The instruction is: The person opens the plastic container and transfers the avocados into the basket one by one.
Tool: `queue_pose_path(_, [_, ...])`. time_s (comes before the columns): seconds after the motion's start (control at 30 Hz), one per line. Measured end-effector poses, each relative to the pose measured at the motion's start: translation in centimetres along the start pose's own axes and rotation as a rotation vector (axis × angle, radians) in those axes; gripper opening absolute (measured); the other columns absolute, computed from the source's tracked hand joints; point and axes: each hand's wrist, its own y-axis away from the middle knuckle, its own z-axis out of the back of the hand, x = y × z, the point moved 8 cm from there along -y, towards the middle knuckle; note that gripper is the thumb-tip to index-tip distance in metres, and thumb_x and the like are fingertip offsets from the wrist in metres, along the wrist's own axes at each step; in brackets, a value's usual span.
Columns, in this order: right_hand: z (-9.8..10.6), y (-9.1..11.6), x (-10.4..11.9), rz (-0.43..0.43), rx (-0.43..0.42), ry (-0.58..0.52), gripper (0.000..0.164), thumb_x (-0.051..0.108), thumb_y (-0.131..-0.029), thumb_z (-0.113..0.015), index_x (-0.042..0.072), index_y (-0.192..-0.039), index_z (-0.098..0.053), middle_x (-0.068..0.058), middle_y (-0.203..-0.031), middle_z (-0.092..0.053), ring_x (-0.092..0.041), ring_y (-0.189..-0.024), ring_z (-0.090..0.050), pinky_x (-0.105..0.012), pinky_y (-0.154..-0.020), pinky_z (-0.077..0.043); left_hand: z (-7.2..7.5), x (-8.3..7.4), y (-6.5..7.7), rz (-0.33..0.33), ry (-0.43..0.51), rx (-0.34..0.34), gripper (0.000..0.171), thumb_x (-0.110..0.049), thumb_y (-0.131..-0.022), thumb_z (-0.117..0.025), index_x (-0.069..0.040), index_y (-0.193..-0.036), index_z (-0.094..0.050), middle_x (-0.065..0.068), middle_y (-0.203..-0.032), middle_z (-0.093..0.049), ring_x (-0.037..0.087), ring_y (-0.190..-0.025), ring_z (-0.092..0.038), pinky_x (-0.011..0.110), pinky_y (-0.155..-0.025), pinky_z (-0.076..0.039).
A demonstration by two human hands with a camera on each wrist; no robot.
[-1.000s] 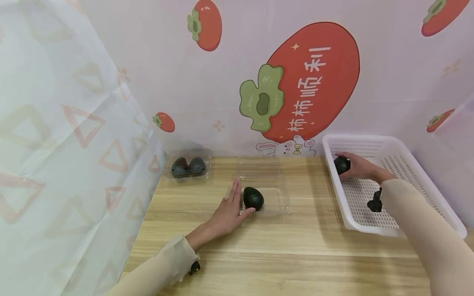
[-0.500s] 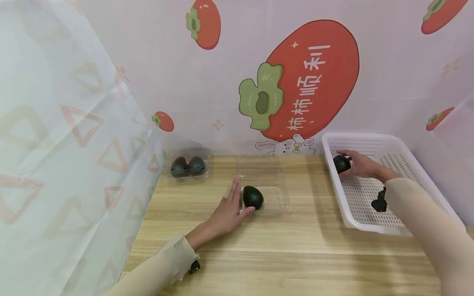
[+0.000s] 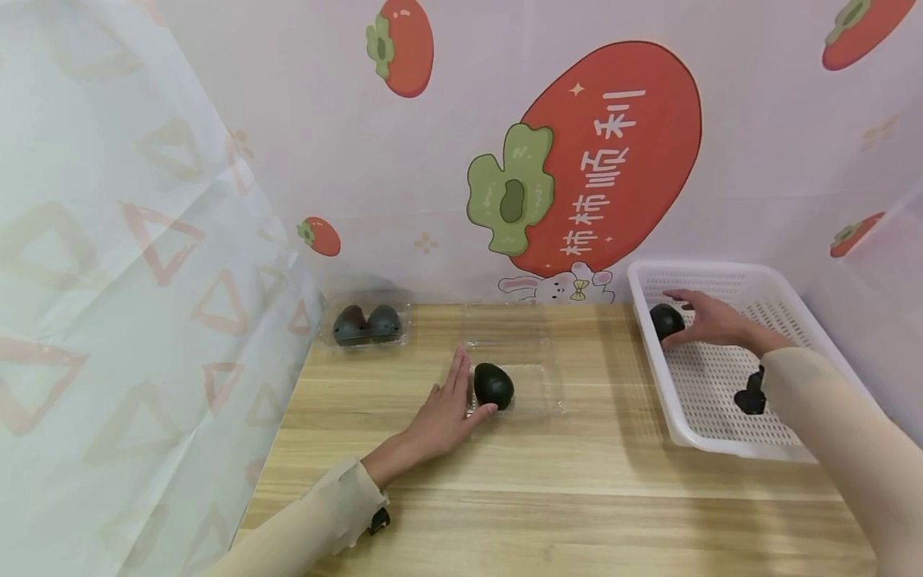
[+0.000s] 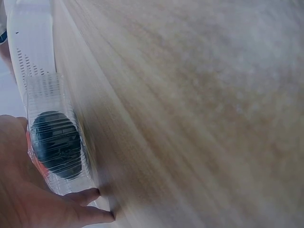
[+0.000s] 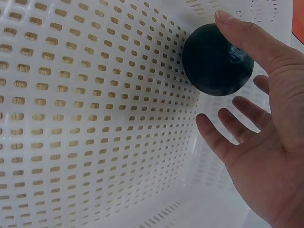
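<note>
A dark green avocado sits at the left end of an open clear plastic clamshell box on the table. My left hand rests beside that box, fingers straight along its left side and thumb at its front edge. In the left wrist view the avocado shows through the ribbed plastic wall. Inside the white basket, a second avocado lies against the left wall. Around it, my right hand is spread, and in the right wrist view the thumb overlaps the avocado while the other fingers stand apart from it.
A closed clear box with two dark avocados stands at the table's back left. The white perforated basket takes up the right side, its walls raised. A patterned backdrop hangs behind the wooden table.
My right hand has loosened its fingers from the avocado in the basket and drawn slightly right, leaving the avocado by the left wall. The left hand has stayed in place.
</note>
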Motion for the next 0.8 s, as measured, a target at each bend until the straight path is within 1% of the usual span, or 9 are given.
queue_pose_path(0.2, [0.7,0.6,-0.4,-0.014,0.003,0.002,0.105,0.031,-0.084,-0.092,-0.01,-0.159,-0.031,-0.04,-0.159,-0.034,-0.061,-0.141,-0.038,-0.077,-0.106,-0.038,0.0,0.0,0.0,0.002,-0.002,0.004,0.101,-0.065,-0.106,-0.048,-0.006,-0.17,0.004,0.01,-0.178,0.013,0.038,-0.158,-0.026,0.069,-0.122,-0.027])
queue_pose_path(0.4, [1.4,1.0,-0.8,-0.033,-0.001,0.012,0.104,0.032,-0.085,-0.09,-0.009,-0.16,-0.029,-0.04,-0.158,-0.034,-0.061,-0.141,-0.038,-0.078,-0.105,-0.038,0.0,-0.1,0.0,-0.005,-0.004,0.002,0.1,-0.063,-0.107,-0.049,-0.007,-0.17,0.004,0.012,-0.178,0.012,0.04,-0.156,-0.03,0.069,-0.121,-0.028])
queue_pose_path(0.5, [1.9,1.2,-0.5,-0.02,-0.015,0.021,0.103,0.029,-0.085,-0.091,-0.01,-0.159,-0.03,-0.04,-0.158,-0.034,-0.062,-0.14,-0.038,-0.078,-0.103,-0.04,0.1,-0.1,0.0,-0.009,-0.004,0.0,0.1,-0.064,-0.107,-0.049,-0.006,-0.17,0.004,0.012,-0.178,0.011,0.04,-0.156,-0.03,0.069,-0.121,-0.028])
queue_pose_path(0.63, [2.3,1.3,0.0,-0.01,-0.022,0.023,0.103,0.026,-0.084,-0.091,-0.01,-0.159,-0.03,-0.041,-0.158,-0.033,-0.062,-0.14,-0.038,-0.078,-0.102,-0.041,0.1,-0.1,0.1,-0.009,0.001,-0.001,0.1,-0.064,-0.107,-0.048,-0.006,-0.17,0.003,0.012,-0.178,0.01,0.04,-0.157,-0.027,0.07,-0.121,-0.027])
queue_pose_path(0.8, [2.5,1.5,0.5,-0.009,-0.022,0.023,0.104,0.028,-0.084,-0.092,-0.01,-0.159,-0.031,-0.041,-0.158,-0.033,-0.062,-0.14,-0.038,-0.077,-0.103,-0.041,0.0,-0.1,0.0,0.003,-0.002,0.008,0.102,-0.065,-0.106,-0.049,-0.007,-0.17,0.006,0.009,-0.178,0.013,0.037,-0.159,-0.024,0.069,-0.122,-0.026])
